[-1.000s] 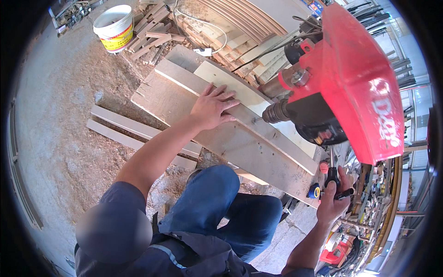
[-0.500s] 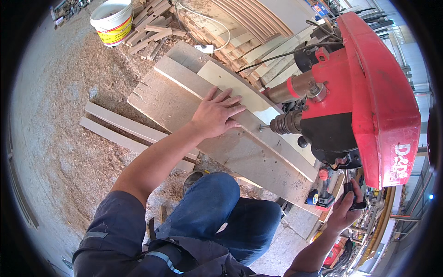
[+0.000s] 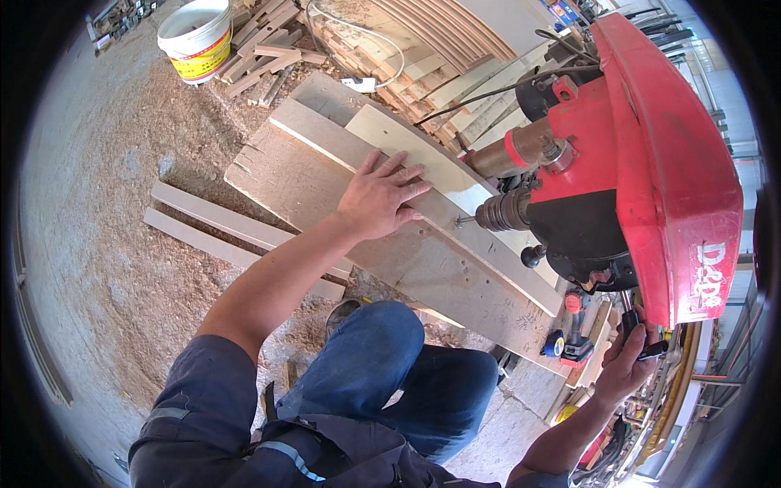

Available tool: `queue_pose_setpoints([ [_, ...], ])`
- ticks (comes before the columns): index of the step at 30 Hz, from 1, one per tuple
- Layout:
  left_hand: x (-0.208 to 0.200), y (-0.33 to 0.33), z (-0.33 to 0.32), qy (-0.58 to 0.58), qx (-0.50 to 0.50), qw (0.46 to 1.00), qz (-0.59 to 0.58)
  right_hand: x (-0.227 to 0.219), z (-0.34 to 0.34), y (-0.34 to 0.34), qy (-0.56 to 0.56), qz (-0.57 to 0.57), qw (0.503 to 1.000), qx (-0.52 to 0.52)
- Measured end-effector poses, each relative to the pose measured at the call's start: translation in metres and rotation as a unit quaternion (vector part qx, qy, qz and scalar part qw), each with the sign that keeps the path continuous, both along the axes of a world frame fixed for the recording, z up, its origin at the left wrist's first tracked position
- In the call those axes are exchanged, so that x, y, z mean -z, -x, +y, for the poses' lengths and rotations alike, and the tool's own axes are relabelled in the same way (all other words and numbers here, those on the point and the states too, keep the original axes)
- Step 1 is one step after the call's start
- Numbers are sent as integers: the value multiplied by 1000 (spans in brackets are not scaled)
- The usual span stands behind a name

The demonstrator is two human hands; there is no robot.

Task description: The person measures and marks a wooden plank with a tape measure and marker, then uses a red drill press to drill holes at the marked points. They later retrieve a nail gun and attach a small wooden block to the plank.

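My left hand [image 3: 381, 195] lies on a long wooden strip [image 3: 496, 259], fingers spread across its top and thumb by its near edge. The strip rests on a wide wooden board [image 3: 325, 191], along a pale backing board [image 3: 390, 138]. Above it stands a red drill press [image 3: 582, 163]; its chuck [image 3: 503, 213] carries a thin drill bit [image 3: 465, 220]. The bit's tip is at the strip, right of my left hand; I cannot tell whether it has entered the wood. My right hand [image 3: 626, 364] is closed round a black feed handle [image 3: 631, 322] of the press.
Two loose strips [image 3: 220, 220] lie at left on the dusty floor. A cordless drill [image 3: 576, 325] and a tape measure [image 3: 554, 342] sit at the board's right end. Behind are a white and yellow bucket [image 3: 195, 41], wood offcuts [image 3: 268, 53] and stacked boards [image 3: 447, 32].
My right hand has swung the feed handle to the right and slightly upward in the picture. My left hand and the strip have stayed in place.
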State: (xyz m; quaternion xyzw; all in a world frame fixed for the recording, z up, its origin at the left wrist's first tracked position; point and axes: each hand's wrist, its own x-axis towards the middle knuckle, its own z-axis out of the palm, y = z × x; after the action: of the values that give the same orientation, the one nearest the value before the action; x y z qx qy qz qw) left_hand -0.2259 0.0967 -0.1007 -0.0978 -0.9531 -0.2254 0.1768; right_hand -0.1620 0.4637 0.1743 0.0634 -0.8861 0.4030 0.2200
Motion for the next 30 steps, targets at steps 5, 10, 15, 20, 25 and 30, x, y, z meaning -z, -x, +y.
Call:
queue_pose_setpoints([
  [5,-6,1,1,-2,7,1000,-3,26,4,-5,-7,38,999,12],
  [10,-6,0,0,6,5,1000,8,35,7,-11,-58,20,998,9],
  [15,-4,2,1,11,7,1000,15,34,3,-12,-66,25,998,-2],
  [20,-5,1,1,33,6,999,-1,33,4,-4,-59,69,996,-7],
  [25,-5,0,0,33,4,999,5,29,-2,-10,-52,41,998,-13],
  [30,-6,1,0,29,7,1000,0,37,8,-1,-70,100,992,-23],
])
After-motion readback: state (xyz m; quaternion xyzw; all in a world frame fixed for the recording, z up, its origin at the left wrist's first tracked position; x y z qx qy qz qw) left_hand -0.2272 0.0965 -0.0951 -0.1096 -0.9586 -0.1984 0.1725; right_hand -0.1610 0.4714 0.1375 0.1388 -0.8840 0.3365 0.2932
